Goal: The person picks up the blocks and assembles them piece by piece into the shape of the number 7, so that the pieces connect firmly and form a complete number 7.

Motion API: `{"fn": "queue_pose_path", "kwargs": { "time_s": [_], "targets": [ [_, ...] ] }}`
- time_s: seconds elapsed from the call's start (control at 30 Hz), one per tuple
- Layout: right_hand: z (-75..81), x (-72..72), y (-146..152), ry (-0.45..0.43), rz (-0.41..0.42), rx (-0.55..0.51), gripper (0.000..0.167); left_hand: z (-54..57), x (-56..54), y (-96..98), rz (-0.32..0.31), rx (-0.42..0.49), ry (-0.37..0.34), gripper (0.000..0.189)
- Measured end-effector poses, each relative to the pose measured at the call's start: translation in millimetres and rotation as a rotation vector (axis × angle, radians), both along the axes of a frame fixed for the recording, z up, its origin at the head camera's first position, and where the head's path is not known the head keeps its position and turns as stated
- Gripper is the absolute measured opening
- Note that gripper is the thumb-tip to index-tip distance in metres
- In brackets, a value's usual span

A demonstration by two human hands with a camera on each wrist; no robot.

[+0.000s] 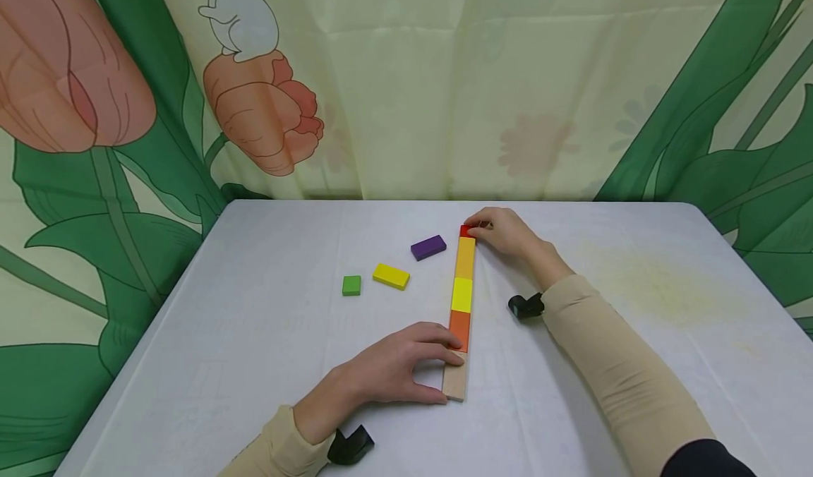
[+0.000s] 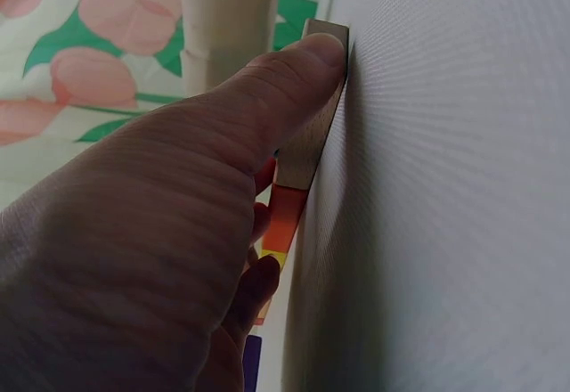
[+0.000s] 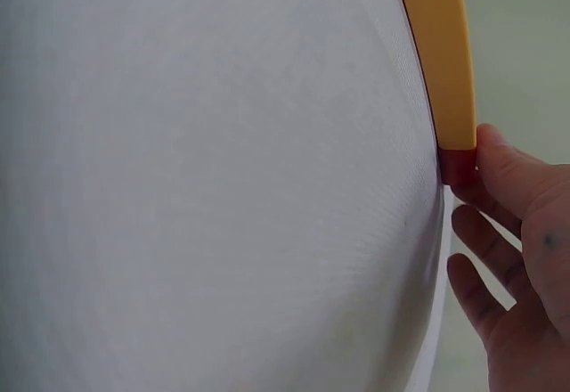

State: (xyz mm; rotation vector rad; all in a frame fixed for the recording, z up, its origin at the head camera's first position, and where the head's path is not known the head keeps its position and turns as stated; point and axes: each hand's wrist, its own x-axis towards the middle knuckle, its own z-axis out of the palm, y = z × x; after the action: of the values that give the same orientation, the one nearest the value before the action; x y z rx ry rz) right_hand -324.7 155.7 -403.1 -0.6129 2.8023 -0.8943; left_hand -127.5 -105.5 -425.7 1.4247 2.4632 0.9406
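A straight row of wooden blocks runs away from me in the head view. From near to far come a plain wood block [image 1: 454, 382], an orange block [image 1: 460, 329], a yellow block [image 1: 461, 295], an amber block [image 1: 465, 257] and a small red block [image 1: 464, 231]. My left hand [image 1: 396, 364] rests at the near end, its thumb against the plain block and fingertips on the orange and plain blocks. At the far end my right hand [image 1: 504, 231] pinches the red block between thumb and forefinger; in the right wrist view this red block [image 3: 458, 166] abuts the amber one.
Left of the row lie a purple block [image 1: 428, 248], another yellow block [image 1: 391, 276] and a green square block [image 1: 351, 285]. A white cloth covers the table [image 1: 254, 364]. Behind its far edge hangs a printed curtain [image 1: 413, 110].
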Motion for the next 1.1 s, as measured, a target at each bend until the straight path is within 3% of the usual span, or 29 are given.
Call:
{"fn": "queue_pose_path", "kwargs": {
  "time_s": [1.1],
  "targets": [
    [0.5, 0.1, -1.1, 0.03, 0.024, 0.01, 0.028, 0.3, 0.6, 0.4, -0.001, -0.011, 0.007, 0.044]
  ]
}}
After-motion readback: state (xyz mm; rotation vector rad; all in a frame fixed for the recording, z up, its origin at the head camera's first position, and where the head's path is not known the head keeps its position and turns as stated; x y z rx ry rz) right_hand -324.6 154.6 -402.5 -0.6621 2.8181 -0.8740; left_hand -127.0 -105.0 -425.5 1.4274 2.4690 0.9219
